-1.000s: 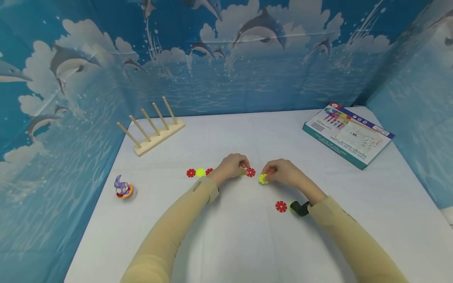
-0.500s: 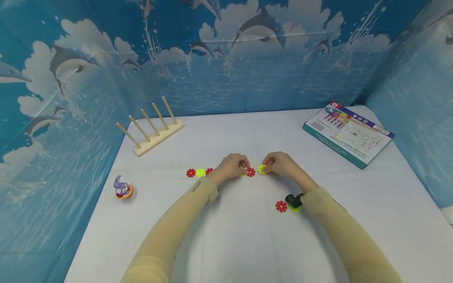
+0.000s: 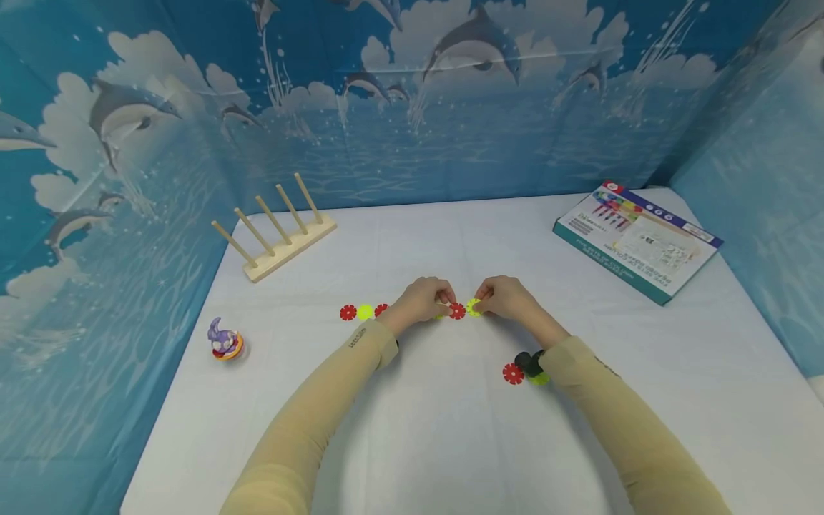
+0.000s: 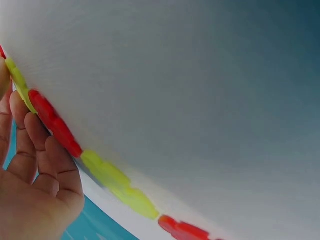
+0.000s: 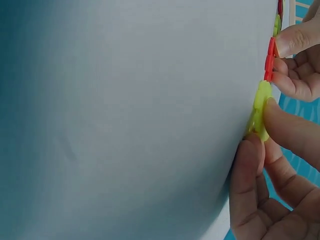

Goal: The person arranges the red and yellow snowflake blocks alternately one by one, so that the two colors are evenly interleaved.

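My left hand (image 3: 421, 300) pinches a red slotted plastic disc (image 3: 458, 310) at the right end of a row of alternating red and yellow discs; the hand hides part of that row. Between the thumb and fingers of my right hand (image 3: 508, 297) is a yellow slotted disc (image 3: 473, 307). In the right wrist view this yellow disc (image 5: 260, 107) meets the edge of the red disc (image 5: 269, 60); how deeply they interlock I cannot tell. The left wrist view shows the row's other discs, such as a yellow disc (image 4: 117, 182), running past my fingers.
A loose red disc (image 3: 513, 373) and a yellow disc (image 3: 540, 378) lie below my right wrist, the yellow partly covered by a black wrist device (image 3: 529, 363). Around are a wooden peg stand (image 3: 290, 247), a purple toy figure (image 3: 224, 340) and a flat box (image 3: 637, 239).
My right hand has moved up and slightly left, bringing the yellow disc from below right to the red disc's edge. My left hand stays in place.
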Available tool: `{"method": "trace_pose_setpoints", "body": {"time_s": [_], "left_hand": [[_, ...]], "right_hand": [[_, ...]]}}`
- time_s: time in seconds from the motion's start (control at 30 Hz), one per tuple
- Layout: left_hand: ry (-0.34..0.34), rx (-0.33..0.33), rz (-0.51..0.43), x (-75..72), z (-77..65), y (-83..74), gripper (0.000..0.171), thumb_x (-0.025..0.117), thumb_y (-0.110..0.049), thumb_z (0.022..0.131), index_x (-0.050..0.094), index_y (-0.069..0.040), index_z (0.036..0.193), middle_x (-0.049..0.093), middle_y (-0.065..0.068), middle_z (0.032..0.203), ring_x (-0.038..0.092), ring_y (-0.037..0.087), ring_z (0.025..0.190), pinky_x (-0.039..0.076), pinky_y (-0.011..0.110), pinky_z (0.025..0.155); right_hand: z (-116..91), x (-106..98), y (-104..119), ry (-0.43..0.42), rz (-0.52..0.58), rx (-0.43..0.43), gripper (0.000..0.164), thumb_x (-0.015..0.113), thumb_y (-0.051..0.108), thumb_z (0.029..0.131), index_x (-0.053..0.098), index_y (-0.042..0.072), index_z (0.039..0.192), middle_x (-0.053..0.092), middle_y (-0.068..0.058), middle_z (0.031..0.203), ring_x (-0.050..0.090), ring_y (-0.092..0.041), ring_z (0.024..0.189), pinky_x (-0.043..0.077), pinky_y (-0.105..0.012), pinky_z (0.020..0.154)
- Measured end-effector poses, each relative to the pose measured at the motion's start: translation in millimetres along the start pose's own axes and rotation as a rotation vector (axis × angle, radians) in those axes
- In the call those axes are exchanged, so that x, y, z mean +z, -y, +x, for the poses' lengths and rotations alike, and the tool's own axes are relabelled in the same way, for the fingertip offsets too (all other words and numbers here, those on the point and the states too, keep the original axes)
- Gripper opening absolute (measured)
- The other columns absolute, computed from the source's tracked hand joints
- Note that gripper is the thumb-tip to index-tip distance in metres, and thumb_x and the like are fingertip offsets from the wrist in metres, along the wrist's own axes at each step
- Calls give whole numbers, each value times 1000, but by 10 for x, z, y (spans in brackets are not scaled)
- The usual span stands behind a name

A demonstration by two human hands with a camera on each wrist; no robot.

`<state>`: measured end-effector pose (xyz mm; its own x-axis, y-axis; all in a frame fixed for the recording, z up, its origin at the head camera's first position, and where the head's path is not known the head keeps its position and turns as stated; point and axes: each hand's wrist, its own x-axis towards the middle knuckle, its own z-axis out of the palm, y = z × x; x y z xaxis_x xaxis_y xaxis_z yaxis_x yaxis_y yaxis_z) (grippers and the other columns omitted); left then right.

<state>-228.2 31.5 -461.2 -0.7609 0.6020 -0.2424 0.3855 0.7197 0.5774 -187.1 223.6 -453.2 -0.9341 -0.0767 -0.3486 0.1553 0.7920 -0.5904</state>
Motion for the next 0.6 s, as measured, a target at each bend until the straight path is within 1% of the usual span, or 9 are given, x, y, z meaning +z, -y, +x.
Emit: {"method": "trace_pose_setpoints", "body": {"time_s": [0.17,0.33,0.6], "left_hand": [[0,-1,-4,-1,-6,-13,13,75,-15,88,70,-13,99,64,1,93,53,13,84,44,22,75],[2,-2,-7,4,-10,-11,13,74,-15,88,70,-13,100,63,1,93,53,13,85,44,21,75],[6,15,2,-8,-21,-6,13,74,-15,89,70,-12,101,64,2,94,53,13,84,44,22,76]], "right_hand": [[-1,10,20,-13,-30,20,20,74,17,87,66,2,96,61,-8,84,53,-18,75,42,-25,64],[-7,14,37,-3,-54,26,19,73,16,87,64,2,94,60,-8,83,52,-19,74,41,-25,62],[-28,10,62,-2,-78,-5,16,72,14,87,63,2,92,59,-8,81,52,-19,73,41,-26,63]]}}
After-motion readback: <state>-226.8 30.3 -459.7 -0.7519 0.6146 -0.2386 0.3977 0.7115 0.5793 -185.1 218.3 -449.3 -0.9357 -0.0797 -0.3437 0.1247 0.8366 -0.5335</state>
